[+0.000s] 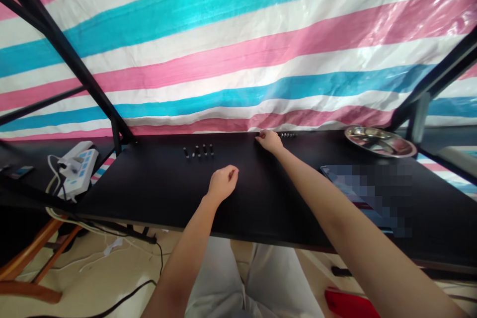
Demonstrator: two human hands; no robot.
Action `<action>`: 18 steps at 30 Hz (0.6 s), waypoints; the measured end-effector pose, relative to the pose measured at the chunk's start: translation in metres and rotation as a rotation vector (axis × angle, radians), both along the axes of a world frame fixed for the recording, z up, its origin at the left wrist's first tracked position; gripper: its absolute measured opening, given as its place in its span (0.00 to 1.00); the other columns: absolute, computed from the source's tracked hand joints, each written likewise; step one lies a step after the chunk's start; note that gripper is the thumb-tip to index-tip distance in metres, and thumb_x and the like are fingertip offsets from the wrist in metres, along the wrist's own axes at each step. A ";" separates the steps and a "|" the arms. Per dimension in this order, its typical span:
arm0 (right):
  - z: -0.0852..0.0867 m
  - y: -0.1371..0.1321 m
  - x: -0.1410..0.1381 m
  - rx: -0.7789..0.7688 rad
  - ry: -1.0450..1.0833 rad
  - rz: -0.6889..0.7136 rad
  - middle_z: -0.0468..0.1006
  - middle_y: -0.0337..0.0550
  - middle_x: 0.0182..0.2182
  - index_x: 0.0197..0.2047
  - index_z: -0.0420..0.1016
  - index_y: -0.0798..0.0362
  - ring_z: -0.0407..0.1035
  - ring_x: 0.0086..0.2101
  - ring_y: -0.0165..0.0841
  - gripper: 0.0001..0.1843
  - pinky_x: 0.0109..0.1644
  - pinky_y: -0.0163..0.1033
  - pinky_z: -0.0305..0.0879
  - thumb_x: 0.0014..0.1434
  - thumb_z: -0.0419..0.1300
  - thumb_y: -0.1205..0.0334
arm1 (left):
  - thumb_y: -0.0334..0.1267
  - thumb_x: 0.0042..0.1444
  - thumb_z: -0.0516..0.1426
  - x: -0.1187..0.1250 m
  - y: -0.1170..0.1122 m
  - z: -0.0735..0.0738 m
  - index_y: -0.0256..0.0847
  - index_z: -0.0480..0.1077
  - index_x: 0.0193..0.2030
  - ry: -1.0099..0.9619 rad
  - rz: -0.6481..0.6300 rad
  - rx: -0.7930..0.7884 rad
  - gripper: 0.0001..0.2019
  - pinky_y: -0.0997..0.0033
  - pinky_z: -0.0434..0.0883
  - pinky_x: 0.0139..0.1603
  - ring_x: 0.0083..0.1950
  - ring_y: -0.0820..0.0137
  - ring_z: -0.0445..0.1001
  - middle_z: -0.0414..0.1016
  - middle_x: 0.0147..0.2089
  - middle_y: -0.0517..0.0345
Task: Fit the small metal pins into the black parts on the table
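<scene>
My left hand [223, 183] hovers over or rests on the black table, closed with its fingers curled together; whatever it holds, if anything, is hidden. Farther off, my right hand [270, 141] is at the table's back edge, its fingers pinched together. A tiny dark thing may be at those fingertips, too small to name. Just right of that hand lies a row of several small metallic pieces [287, 135], perhaps screws. Several short dark cylinders with pale ends [204, 150] stand or lie in a row to the left, beyond my left hand.
A round shiny metal tray [380, 142] sits at the back right. In front of it lies a partly pixelated flat device [354, 191]. A white power strip [80, 171] with plugs is at the left. Black frame bars [80, 69] slant up before a striped sheet [223, 54].
</scene>
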State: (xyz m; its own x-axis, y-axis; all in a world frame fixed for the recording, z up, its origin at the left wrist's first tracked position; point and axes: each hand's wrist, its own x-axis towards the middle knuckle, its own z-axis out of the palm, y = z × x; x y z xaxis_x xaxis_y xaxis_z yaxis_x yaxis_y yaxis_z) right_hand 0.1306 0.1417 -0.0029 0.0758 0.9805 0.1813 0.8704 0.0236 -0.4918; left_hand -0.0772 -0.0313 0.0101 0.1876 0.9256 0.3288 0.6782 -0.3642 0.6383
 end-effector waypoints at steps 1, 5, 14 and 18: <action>-0.001 0.001 0.000 -0.002 -0.003 0.006 0.76 0.46 0.32 0.34 0.73 0.54 0.70 0.34 0.35 0.08 0.37 0.36 0.62 0.52 0.57 0.60 | 0.38 0.58 0.48 0.000 0.000 0.000 0.40 0.71 0.35 0.000 0.002 -0.003 0.11 0.78 0.60 0.29 0.23 0.77 0.63 0.67 0.23 0.62; -0.003 0.002 -0.001 0.004 -0.009 0.031 0.76 0.46 0.33 0.35 0.73 0.54 0.69 0.35 0.35 0.08 0.38 0.36 0.63 0.52 0.57 0.60 | 0.39 0.58 0.48 0.000 0.000 0.001 0.40 0.71 0.35 0.006 0.002 -0.010 0.11 0.78 0.60 0.29 0.24 0.77 0.64 0.68 0.23 0.62; -0.005 0.009 0.005 -0.058 -0.019 0.050 0.76 0.48 0.35 0.38 0.73 0.55 0.70 0.37 0.35 0.09 0.41 0.37 0.64 0.53 0.56 0.63 | 0.39 0.58 0.48 0.001 0.000 0.003 0.40 0.71 0.35 -0.009 0.001 -0.028 0.12 0.78 0.62 0.29 0.24 0.76 0.65 0.69 0.23 0.61; -0.005 0.013 0.011 -0.115 0.016 0.099 0.76 0.47 0.33 0.39 0.73 0.58 0.70 0.34 0.33 0.10 0.41 0.36 0.64 0.53 0.55 0.67 | 0.39 0.58 0.48 0.000 0.000 0.002 0.40 0.71 0.35 -0.008 0.001 -0.019 0.11 0.77 0.62 0.29 0.24 0.76 0.65 0.69 0.23 0.61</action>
